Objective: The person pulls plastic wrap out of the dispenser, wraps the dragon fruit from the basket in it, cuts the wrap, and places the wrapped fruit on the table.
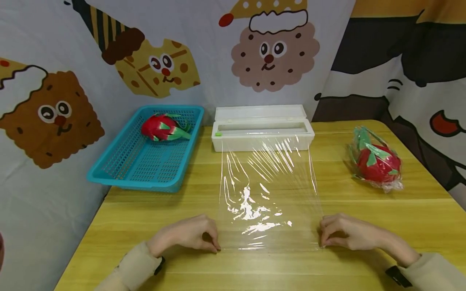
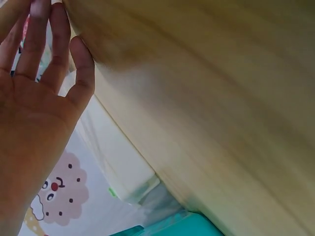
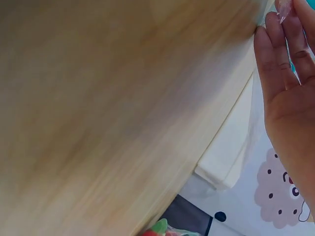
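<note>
A clear sheet of plastic film (image 1: 269, 194) stretches from the white dispenser (image 1: 217, 144) toward the person, its long axis running straight away from the dispenser's front. The sheet's near edge lies crosswise, roughly parallel to the dispenser's own long axis, and bright creases fan down from the slot.

At the near left corner, nearly in line with the dispenser's left end, the left hand (image 1: 193, 233) pinches the film, its thumb and fingers together at the edge. At the near right corner, slightly outside the line of the dispenser's right end, the right hand (image 1: 353, 233) grips the film the same way; the right wrist view shows a crumpled bit of it between thumb and fingers.

The dispenser's lid (image 1: 259, 112) stands raised at its back, and a small green piece (image 1: 218, 133) sits at its left end. Left of the dispenser is a blue basket (image 1: 171, 184) holding a red dragon fruit (image 1: 160, 126), whose green tips point toward the dispenser. Right of the dispenser, on the wooden surface (image 1: 276, 270), lies a film-wrapped dragon fruit (image 1: 378, 163), its green end slanting toward the printed backdrop (image 1: 214, 60) behind the dispenser.
</note>
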`<move>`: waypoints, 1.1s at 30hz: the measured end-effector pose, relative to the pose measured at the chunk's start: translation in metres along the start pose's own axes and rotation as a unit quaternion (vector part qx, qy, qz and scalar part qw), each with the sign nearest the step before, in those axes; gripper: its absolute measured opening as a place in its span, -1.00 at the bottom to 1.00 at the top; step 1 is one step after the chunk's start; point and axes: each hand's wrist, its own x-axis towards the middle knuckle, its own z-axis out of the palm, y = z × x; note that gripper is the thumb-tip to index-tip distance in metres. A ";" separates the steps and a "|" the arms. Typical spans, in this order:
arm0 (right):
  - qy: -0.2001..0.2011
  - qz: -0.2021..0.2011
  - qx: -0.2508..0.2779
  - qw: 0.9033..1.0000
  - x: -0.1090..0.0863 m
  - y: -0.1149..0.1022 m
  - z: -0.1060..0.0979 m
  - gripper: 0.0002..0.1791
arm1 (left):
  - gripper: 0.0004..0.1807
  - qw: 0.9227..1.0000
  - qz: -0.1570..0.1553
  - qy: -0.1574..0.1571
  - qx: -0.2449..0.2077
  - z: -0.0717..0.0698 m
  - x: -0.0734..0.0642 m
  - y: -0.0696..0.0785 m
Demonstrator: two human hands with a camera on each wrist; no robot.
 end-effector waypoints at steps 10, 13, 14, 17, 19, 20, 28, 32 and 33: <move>0.014 0.116 -0.089 0.989 0.011 -0.017 0.005 -0.76 | -0.69 0.996 -0.081 0.026 0.041 0.006 0.010 0.016; 0.013 0.122 -0.125 0.985 0.013 -0.020 0.008 -0.72 | -0.71 0.991 -0.113 0.038 0.065 0.009 0.013 0.022; 0.018 0.118 -0.145 0.982 0.013 -0.020 0.009 -0.71 | -0.72 0.989 -0.116 0.044 0.079 0.010 0.014 0.022; 0.046 0.109 -0.229 0.966 0.013 -0.019 0.011 -0.62 | -0.74 0.981 -0.120 0.071 0.134 0.012 0.012 0.022; 0.063 0.125 -0.294 0.946 0.011 -0.017 0.013 -0.40 | -0.54 0.974 -0.115 0.092 0.173 0.013 0.010 0.019; 0.070 0.139 -0.323 0.933 0.010 -0.017 0.014 -0.25 | -0.38 0.971 -0.118 0.098 0.182 0.014 0.009 0.019; 0.048 0.283 -0.323 0.902 -0.002 -0.017 0.020 0.11 | 0.09 0.972 -0.201 0.025 0.120 0.015 -0.001 0.015; 0.018 0.333 -0.288 0.898 -0.002 -0.017 0.017 0.08 | 0.09 0.969 -0.224 -0.006 0.107 0.013 -0.003 0.014; 0.011 0.343 -0.277 0.898 -0.001 -0.017 0.016 0.07 | 0.09 0.968 -0.226 -0.011 0.106 0.013 -0.003 0.014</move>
